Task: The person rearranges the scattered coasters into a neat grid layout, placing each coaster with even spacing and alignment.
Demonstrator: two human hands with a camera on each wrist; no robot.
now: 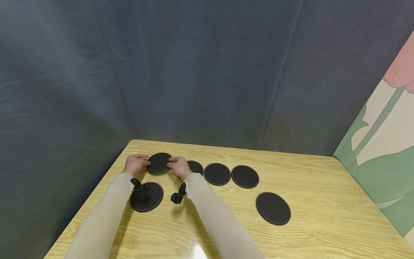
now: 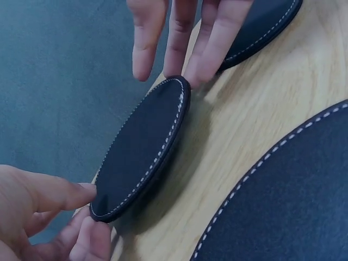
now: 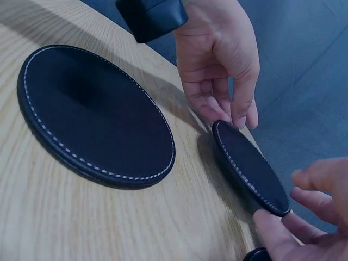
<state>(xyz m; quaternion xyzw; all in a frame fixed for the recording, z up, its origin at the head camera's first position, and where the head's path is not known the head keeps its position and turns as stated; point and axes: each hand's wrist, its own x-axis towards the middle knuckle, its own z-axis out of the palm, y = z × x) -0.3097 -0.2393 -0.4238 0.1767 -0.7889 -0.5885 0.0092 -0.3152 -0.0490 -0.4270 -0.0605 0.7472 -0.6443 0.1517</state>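
Near the table's far left corner, a round black coaster (image 1: 159, 163) with pale edge stitching is held between the two hands. My left hand (image 1: 136, 163) pinches its left edge, thumb on one side and fingers on the other. At the opposite edge, my right hand (image 1: 179, 167) grips with thumb and fingertips. A shadow falls on the wood beneath the coaster in the left wrist view, where its face (image 2: 138, 144) shows at a slant. Another coaster (image 1: 150, 198) lies flat just nearer, partly behind the left wrist's camera mount.
A row of three coasters runs to the right: one (image 1: 196, 167) partly behind the right hand, then a second (image 1: 217, 174) and a third (image 1: 245, 176). One more coaster (image 1: 273, 208) lies nearer on the right of the wooden table (image 1: 323, 201). Dark curtains (image 1: 200, 72) hang behind.
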